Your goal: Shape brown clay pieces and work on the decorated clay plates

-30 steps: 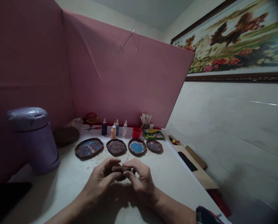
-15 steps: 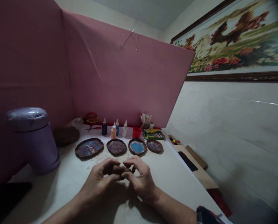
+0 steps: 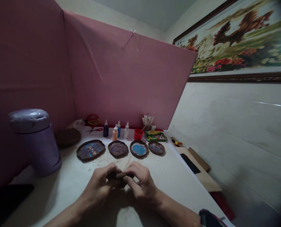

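A small lump of dark brown clay (image 3: 121,175) is pinched between both hands, just above the white tabletop (image 3: 175,179). My left hand (image 3: 102,180) grips its left side, thumb low and fingers curled over the top. From the right, my right hand (image 3: 140,180) presses thumb and fingertips against the same clay. Much of the lump is hidden behind the fingers. Beyond the hands lie several flat clay dishes in a row: a large one (image 3: 90,150) with blue and purple paint, a purple one (image 3: 118,149), a bright blue one (image 3: 139,149) and a small one (image 3: 157,148).
A purple canister (image 3: 40,148) stands at left, beside a brown clay slab (image 3: 68,137). Behind the dishes are several paint bottles (image 3: 115,133), scissors (image 3: 94,129), a red cup (image 3: 138,134) and a green box (image 3: 156,136). Pink panels (image 3: 126,75) enclose the back and left.
Fingertips of both hands have drawn closer together over the clay. The left fingers have curled and lowered slightly, and the lump is more covered. Objects on the table have stayed put.
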Demonstrator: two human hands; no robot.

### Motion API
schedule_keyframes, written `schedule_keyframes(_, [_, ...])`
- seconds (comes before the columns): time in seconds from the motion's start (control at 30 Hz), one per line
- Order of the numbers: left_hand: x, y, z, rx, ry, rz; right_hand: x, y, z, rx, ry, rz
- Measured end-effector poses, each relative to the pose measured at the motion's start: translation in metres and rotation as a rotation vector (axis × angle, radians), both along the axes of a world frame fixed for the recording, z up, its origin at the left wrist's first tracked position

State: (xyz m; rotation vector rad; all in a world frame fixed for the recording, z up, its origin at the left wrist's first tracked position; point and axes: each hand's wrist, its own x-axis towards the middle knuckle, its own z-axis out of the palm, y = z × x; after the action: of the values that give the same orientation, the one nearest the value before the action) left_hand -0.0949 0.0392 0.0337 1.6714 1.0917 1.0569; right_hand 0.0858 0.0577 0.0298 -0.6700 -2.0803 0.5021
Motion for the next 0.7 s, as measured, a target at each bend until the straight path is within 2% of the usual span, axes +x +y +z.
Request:
schedule_keyframes(0.2, [0.0005,0.0027,-0.0026,-0.008,-0.021,0.021,-0.0003,0.0022,-0.0031,-0.101,0.048,-0.037])
schedule_keyframes(0.33, [0.0027,0.0041,-0.0011,-0.042,-0.131,0.078,-0.0006,0.0044,-0.0029,-0.154,0.163,-0.074])
schedule_keyframes(0.57, [0.0058,0.0058,0.0006,-0.033,-0.14,0.007,-0.0014,0.007,-0.0066,-0.168,0.233,-0.095])
schedule_keyframes(0.7, [0.0062,0.0058,0.0028,-0.006,-0.1,0.033,-0.002,0.0086,-0.0093,-0.135,0.214,-0.065])
